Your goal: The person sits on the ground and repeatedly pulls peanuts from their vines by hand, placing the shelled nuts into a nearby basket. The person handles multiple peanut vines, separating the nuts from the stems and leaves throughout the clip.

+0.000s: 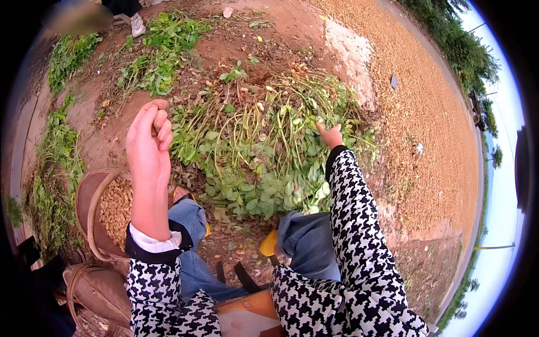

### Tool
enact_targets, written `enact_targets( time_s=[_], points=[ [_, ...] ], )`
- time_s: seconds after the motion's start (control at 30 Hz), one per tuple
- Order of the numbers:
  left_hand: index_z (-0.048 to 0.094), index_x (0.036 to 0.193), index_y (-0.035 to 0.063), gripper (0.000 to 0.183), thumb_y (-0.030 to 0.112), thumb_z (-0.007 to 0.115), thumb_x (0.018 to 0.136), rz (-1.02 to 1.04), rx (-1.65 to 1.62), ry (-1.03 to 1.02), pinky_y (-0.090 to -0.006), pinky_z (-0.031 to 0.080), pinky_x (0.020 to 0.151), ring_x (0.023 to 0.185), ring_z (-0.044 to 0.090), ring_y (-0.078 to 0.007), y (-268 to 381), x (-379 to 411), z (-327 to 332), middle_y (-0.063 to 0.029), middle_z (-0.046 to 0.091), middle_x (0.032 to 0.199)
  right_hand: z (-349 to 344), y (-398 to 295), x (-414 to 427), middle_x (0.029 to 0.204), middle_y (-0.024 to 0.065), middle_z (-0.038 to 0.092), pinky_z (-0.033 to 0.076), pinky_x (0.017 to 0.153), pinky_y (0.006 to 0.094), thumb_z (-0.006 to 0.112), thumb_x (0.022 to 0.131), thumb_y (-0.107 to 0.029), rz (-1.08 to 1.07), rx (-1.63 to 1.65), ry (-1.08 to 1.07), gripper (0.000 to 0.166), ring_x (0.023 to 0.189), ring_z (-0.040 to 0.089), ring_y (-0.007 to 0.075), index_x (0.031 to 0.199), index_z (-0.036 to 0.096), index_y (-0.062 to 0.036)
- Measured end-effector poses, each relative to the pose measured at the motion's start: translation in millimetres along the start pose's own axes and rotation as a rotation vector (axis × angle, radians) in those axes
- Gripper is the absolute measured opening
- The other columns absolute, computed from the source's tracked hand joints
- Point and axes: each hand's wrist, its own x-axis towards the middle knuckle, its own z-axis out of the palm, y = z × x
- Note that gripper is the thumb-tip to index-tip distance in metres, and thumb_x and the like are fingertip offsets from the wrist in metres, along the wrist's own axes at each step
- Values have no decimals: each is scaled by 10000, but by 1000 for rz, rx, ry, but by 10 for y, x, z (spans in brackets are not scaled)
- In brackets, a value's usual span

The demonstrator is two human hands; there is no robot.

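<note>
Pulled peanut plants point(252, 143) lie in a broad heap on the soil in front of me, their leaves towards my feet and some pale pods showing among the stems. My left hand point(150, 126) is raised at the heap's left side, fingers curled; whether something small is inside them is hidden. My right hand point(330, 135) reaches down to the right part of the heap, thumb and a finger spread, the other fingers hidden, touching or just above the leaves. Beside my left forearm stands a handled basket point(96, 202) with peanuts in their shells point(117, 210), partly covered by the arm.
A second basket point(101, 290) stands at the lower left. More green plants point(162, 54) lie at the upper left, near another person's shoe point(137, 25). Peanuts point(438, 168) cover a wide strip of ground on the right. My yellow shoe point(268, 243) is below the heap.
</note>
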Motion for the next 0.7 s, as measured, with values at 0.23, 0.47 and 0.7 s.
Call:
enact_targets(
  time_s=[0.23, 0.47, 0.7],
  points=[
    [494, 973, -2, 156, 135, 433, 931, -56, 18, 12, -166, 223, 414, 522, 319, -26, -39, -37, -50, 37, 350, 666, 176, 540, 427, 1173, 293, 512, 405, 924, 344, 657, 595, -694, 56, 50, -170, 1180, 1070, 546, 307, 1234, 279, 222],
    [496, 964, 6, 174, 168, 436, 945, -71, 23, -25, -175, 216, 416, 519, 282, -23, 25, -241, 131, 51, 308, 646, 221, -238, 121, 782, 236, 636, 485, 665, 363, 698, 629, -427, -248, 392, -18, 576, 701, 638, 270, 783, 614, 121],
    [502, 988, -18, 187, 152, 448, 932, -40, 7, -7, -177, 216, 417, 523, 300, -34, 0, -147, 104, 41, 328, 650, 242, -1813, -1283, 754, 214, 615, 483, 687, 418, 678, 653, -327, -760, 117, 41, 428, 734, 611, 349, 812, 548, 48]
  ],
)
